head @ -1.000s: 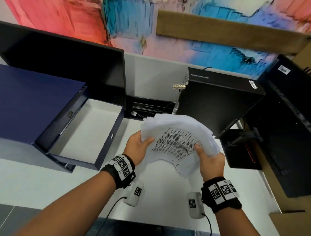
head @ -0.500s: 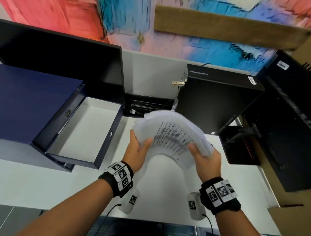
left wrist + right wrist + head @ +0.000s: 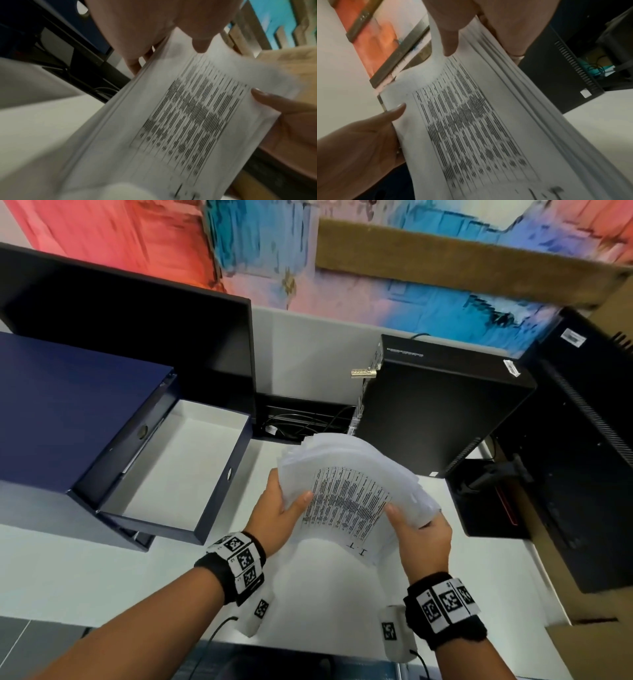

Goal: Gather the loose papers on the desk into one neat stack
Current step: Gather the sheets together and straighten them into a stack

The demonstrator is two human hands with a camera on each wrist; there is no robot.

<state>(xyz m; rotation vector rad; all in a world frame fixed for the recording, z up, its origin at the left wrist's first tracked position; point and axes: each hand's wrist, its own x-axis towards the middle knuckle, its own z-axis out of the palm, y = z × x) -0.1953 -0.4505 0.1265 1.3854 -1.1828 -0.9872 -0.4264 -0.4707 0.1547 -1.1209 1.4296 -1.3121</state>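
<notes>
Above the white desk [image 3: 85, 570], both hands hold 1 bundle of papers [image 3: 346, 494] clear of the surface; the left hand [image 3: 277, 518] grips its left edge, thumb on the printed top sheet, fingers curled underneath; the right hand [image 3: 423, 539] grips the right edge the same way, thumb on top; the sheets are fanned, edges uneven, and the bundle arches upward between the 2 grips; left of the papers a blue box [image 3: 219, 508] lies open; behind them stands a black computer [image 3: 438, 412].
</notes>
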